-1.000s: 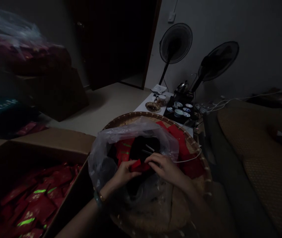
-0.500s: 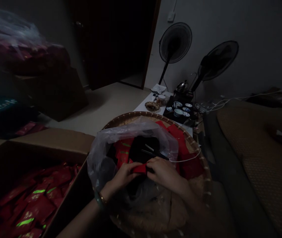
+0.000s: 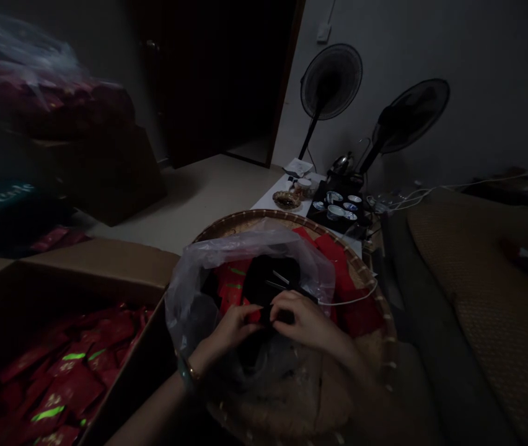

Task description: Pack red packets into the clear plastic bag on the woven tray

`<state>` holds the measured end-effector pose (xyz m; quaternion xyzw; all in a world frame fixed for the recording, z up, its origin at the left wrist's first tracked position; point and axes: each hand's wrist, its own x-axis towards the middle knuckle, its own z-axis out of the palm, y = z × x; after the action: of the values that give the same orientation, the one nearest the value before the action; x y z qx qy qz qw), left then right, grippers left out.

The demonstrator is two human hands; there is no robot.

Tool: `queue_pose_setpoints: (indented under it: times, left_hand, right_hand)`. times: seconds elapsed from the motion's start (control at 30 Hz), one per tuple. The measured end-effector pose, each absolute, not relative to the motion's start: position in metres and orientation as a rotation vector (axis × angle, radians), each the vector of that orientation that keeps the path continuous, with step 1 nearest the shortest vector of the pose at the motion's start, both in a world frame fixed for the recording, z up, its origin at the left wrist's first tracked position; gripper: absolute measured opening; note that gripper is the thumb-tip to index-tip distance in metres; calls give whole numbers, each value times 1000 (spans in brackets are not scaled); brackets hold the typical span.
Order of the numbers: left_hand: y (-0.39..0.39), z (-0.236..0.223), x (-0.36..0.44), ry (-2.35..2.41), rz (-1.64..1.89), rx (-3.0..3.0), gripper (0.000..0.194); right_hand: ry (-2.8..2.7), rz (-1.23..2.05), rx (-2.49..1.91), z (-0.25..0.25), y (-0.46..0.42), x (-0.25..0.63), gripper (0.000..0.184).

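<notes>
In the head view, my left hand (image 3: 232,328) pinches a small red packet (image 3: 253,316), which is mostly hidden by the fingers. Close beside it, my right hand (image 3: 299,314) has thumb and fingertips curled together; something dark lies between the two hands, too dim to name. Just beyond the fingers, two thin metal prongs (image 3: 280,280) stick out, with a white cord (image 3: 350,302) running off to the right. Both hands are over an opened clear plastic bag (image 3: 180,297), which holds red packets (image 3: 231,288) and black material (image 3: 271,272).
The bag rests in a round woven bamboo tray (image 3: 227,218) with red pieces (image 3: 338,260) at its right. A cardboard box (image 3: 106,254) full of red packets (image 3: 78,390) stands at left. Beyond are a tea tray with cups (image 3: 336,212) and two standing fans (image 3: 331,80).
Less of the red packet shows between my hands now. My right fingertips have come off its right end and curled, with a dark gap between the hands.
</notes>
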<state>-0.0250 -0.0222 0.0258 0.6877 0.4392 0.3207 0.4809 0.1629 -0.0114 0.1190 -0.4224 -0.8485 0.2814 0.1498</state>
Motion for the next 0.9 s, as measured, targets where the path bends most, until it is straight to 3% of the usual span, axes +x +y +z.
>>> queue_pose_setpoints:
  times: [0.17,0.33,0.5,0.73,0.9]
  left_hand:
    - [-23,30,-26,1155,827,1680,41]
    - [-24,31,-24,1140,815,1744,42]
    - [-23,27,-24,1154,836,1667,37]
    - [-21,23,-22,1164,831,1587,33]
    - [-22,26,-21,1099,795,1616,19]
  right_hand:
    - [-2422,681,-1280,120,-16,159,20]
    - [-2539,521,-1474,116,-22,147,10]
    - [-2411,570,-1351,113,-18,147,16]
    - [-2221,660,-1290,114,-11,157,8]
    - [-2164,686,-1293,111,-7,158,11]
